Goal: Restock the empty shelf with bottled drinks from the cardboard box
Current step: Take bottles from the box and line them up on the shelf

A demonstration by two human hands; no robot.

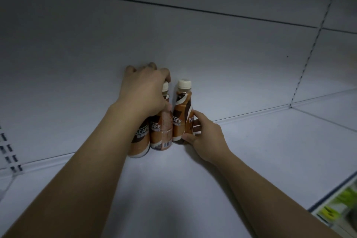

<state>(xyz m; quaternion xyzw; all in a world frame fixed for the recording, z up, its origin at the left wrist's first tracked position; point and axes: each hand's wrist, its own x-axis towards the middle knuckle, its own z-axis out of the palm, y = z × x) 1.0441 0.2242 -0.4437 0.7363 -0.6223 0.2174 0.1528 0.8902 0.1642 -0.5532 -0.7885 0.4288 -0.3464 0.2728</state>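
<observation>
Shelf (173, 189): front left bare; most restocking judged outstanding.
Right hand (204, 137): fingers curled round right bottle (181, 121), low on its body.
Left hand (144, 92): closed over tops of two left bottles (161, 131).
Bottles: three stood upright at back wall (193, 44).
Box: not seen.

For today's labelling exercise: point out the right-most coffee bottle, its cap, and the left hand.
right-most coffee bottle (180, 121), head view, on its label.
cap (184, 83), head view, on its side.
left hand (144, 91), head view, on its back.

Dim bluish light, dark corners, edges blurred
</observation>
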